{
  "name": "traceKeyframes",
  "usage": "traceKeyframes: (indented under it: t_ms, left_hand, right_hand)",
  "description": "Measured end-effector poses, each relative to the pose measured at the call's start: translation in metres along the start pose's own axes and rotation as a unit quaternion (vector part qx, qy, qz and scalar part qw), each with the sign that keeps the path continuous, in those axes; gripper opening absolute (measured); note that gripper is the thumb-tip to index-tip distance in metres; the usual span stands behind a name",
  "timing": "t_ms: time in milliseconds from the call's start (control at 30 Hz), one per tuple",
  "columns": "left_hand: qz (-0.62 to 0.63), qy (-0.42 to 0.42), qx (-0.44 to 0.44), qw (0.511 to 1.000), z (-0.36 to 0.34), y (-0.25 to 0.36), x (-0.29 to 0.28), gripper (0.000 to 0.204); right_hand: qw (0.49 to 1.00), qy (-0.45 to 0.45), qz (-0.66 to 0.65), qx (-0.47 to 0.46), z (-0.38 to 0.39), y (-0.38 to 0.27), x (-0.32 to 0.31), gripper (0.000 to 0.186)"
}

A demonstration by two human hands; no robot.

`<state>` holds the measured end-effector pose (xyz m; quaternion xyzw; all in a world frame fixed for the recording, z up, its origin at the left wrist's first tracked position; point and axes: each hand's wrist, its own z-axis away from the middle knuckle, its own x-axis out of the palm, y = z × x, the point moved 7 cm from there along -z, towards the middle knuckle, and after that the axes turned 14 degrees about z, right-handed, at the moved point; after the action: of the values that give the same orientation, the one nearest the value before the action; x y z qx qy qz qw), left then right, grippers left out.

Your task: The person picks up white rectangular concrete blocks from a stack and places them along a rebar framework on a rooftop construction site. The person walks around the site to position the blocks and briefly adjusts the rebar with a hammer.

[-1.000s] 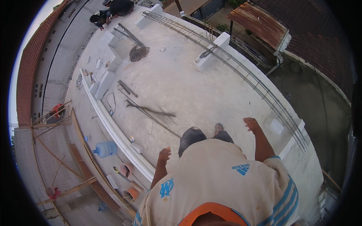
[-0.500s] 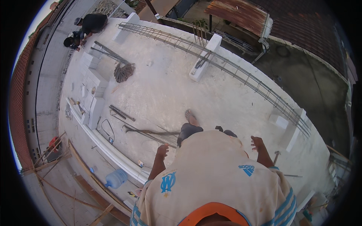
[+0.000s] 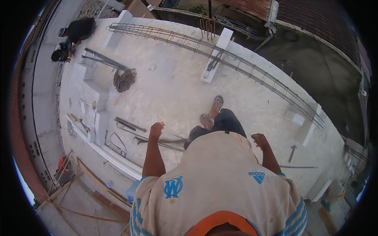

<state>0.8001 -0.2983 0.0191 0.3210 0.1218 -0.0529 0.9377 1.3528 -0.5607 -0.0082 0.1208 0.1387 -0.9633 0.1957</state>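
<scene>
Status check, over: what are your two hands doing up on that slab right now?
Left hand closed on a small orange piece, too small to identify. Right hand a loose fist, nothing visible in it. Loose steel rods lie on the concrete slab near the sandalled feet.

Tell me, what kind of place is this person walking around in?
It looks like a building site, probably a bare concrete roof slab under construction. A long steel rebar cage lies along its far edge, white blocks are stacked on the left, and a hammer lies on the concrete.
</scene>
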Motion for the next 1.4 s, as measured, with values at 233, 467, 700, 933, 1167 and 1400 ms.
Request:
traceKeyframes:
  t_ms: [233, 467, 700, 933, 1167, 1400]
  left_hand:
    - [-0.278, -0.149, -0.011, 0.949, 0.04, 0.013, 0.071, 0.035]
    - [-0.473, -0.285, 0.177, 0.814, -0.001, 0.043, 0.091, 0.03]
    - [-0.419, -0.347, -0.016, 0.839, -0.004, 0.168, 0.097, 0.034]
    - [-0.454, -0.302, 0.066, 0.836, -0.151, 0.209, 0.085, 0.041]
    - [-0.392, -0.242, 0.159, 0.873, -0.298, 0.286, 0.135, 0.033]
    - [-0.39, -0.245, 0.243, 0.854, -0.423, 0.299, 0.277, 0.034]
  right_hand:
    - [0.983, -0.133, 0.119, -0.035, -0.022, -0.149, -0.011, 0.038]
    - [0.973, -0.186, 0.111, -0.076, 0.005, -0.199, -0.023, 0.028]
    - [0.975, -0.184, 0.006, -0.122, 0.059, -0.253, -0.025, 0.027]
    - [0.97, -0.238, 0.029, -0.05, 0.027, -0.314, 0.026, 0.029]
    - [0.997, -0.033, 0.007, -0.064, -0.126, -0.327, -0.007, 0.033]
    - [0.972, 0.184, 0.115, -0.094, -0.354, -0.296, -0.094, 0.031]
